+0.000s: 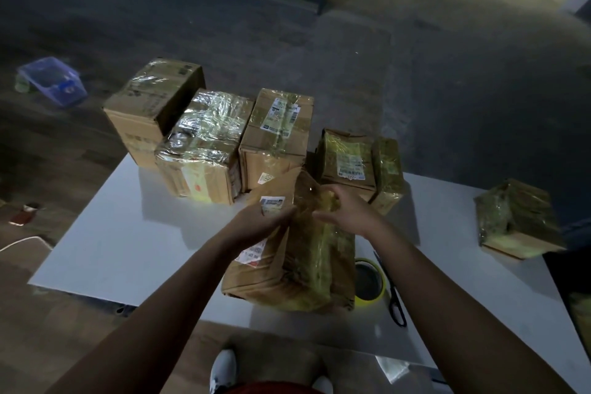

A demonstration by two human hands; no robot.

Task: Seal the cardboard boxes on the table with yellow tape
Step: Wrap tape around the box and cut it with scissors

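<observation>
Left hand (259, 221) grips the near box (287, 275), right hand (342, 214) curled over its taped top; pressing wrinkles flat would likely seal best.

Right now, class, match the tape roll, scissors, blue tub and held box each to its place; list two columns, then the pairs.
1. tape roll
2. scissors
3. blue tub
4. held box

A. on the floor, far left
B. gripped by left hand and right hand
C. on the table, right of the tape roll
D. on the table, beside the held box

Pairs: 1-D, 2-C, 3-A, 4-B
</observation>
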